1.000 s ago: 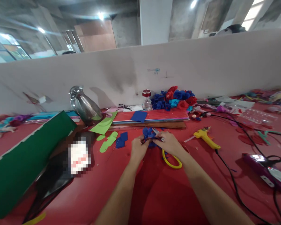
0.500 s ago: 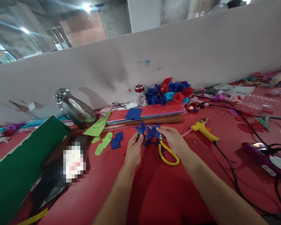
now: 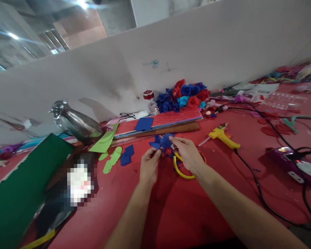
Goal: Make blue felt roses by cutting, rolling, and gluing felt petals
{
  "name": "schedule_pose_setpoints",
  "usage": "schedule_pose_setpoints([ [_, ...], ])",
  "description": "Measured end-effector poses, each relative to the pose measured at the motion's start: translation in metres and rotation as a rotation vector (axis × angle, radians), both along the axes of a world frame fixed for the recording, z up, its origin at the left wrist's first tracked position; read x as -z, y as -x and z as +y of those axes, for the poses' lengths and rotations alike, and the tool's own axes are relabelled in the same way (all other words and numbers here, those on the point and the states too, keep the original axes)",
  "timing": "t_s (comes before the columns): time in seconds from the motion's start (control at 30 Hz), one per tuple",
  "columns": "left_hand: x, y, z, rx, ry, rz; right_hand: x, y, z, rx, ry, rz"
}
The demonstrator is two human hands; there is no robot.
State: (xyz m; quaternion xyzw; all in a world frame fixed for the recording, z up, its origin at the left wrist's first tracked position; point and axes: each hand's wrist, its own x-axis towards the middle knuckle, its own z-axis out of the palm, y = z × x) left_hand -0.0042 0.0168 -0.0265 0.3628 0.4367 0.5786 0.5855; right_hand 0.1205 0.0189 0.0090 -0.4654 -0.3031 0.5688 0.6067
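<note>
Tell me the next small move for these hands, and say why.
I'd probably bring the rounded blue piece in the right hand against the blue strip in the left hand: each hand appears to pinch its piece between thumb and fingers, and the two pieces are already close together.

wall: small handwriting, illegible | pixelated white patch: unreadable | legible text: none

Jug: polished metal, mirror-bright. Blue petals: thin matt paper on my feed. Piled flowers: matt paper, rough, crinkled. Lime sheet: smooth paper. Glue gun, scissor handle: smooth plastic. Tabletop: glossy. Jar: clear; glass or plastic, I cannot tell.
</note>
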Motion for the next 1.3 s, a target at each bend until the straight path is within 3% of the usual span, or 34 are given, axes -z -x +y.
schedule_pose_setpoints([
  [0.4, 0.003, -0.007, -0.001, 0.008, 0.026, -0.080, -0.006, 0.006, -0.006, 0.005, -0.012, 0.106],
  [0.77, 0.000, -0.011, 0.000, -0.061, 0.025, -0.101, 0.012, 0.018, -0.005, 0.042, -0.042, 0.122],
  [1.17, 0.004, -0.010, 0.002, -0.114, 0.015, -0.097, 0.012, 0.019, -0.007, 0.109, -0.124, 0.036],
  [1.3, 0.005, -0.012, 0.002, -0.129, -0.005, -0.085, 0.012, 0.022, -0.009, 0.080, -0.070, 0.070],
])
